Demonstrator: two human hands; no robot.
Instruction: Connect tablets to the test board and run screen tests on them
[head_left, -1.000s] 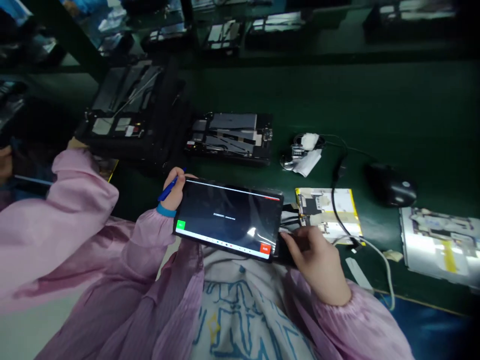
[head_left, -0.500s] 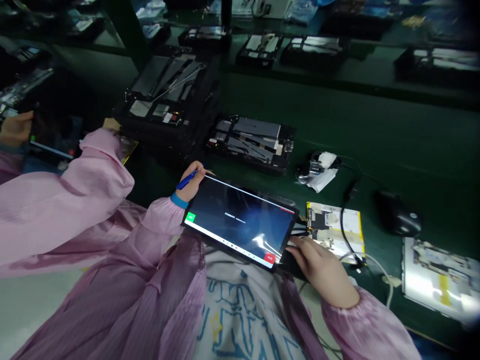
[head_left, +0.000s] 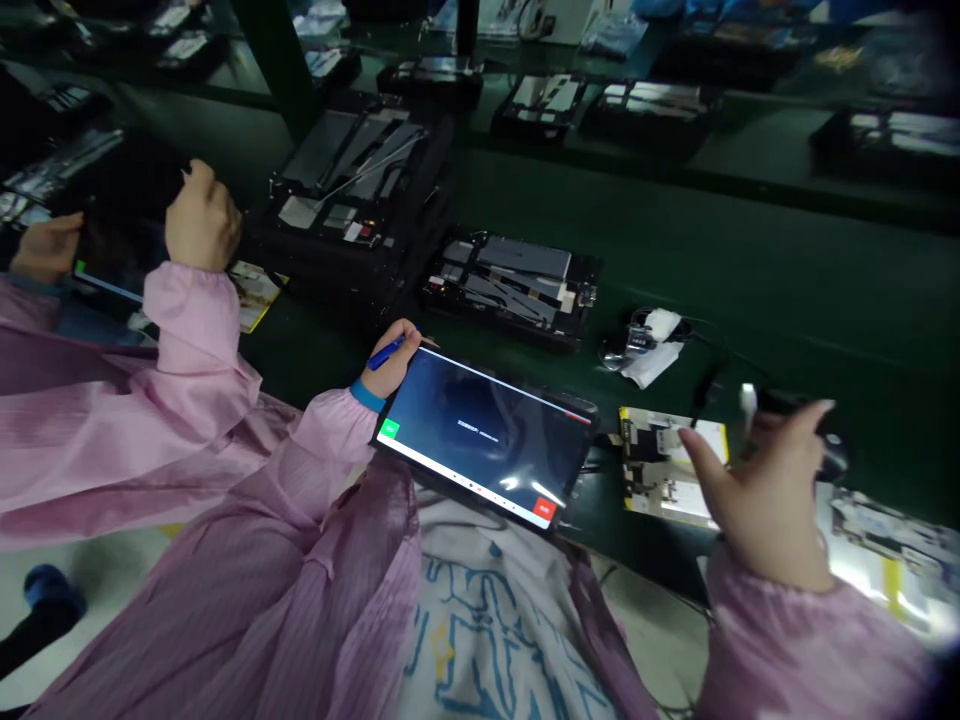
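Observation:
My left hand (head_left: 392, 362) grips the upper left corner of a tablet (head_left: 484, 437), with a blue pen (head_left: 386, 352) also held in its fingers. The tablet is tilted towards me, its lit screen showing a green box at left and a red box at lower right. My right hand (head_left: 772, 500) is raised off the tablet, above the bench by the black mouse (head_left: 834, 455). Its thumb sticks out, and its other fingers are partly hidden and blurred. A pale blurred tip (head_left: 748, 400) shows at them, seemingly the end of a cable.
A yellow-edged battery and board assembly (head_left: 671, 470) lies right of the tablet, with a silver opened unit (head_left: 900, 560) beyond. Behind are an opened tablet body (head_left: 514, 285), a stack of them (head_left: 352, 200) and a wrapped cable (head_left: 645, 345). A co-worker's hands (head_left: 202, 218) are at left.
My right hand has left the tablet's right edge and moved right and up. The cable that lay across the yellow-edged assembly is gone from there. The co-worker's near hand has risen.

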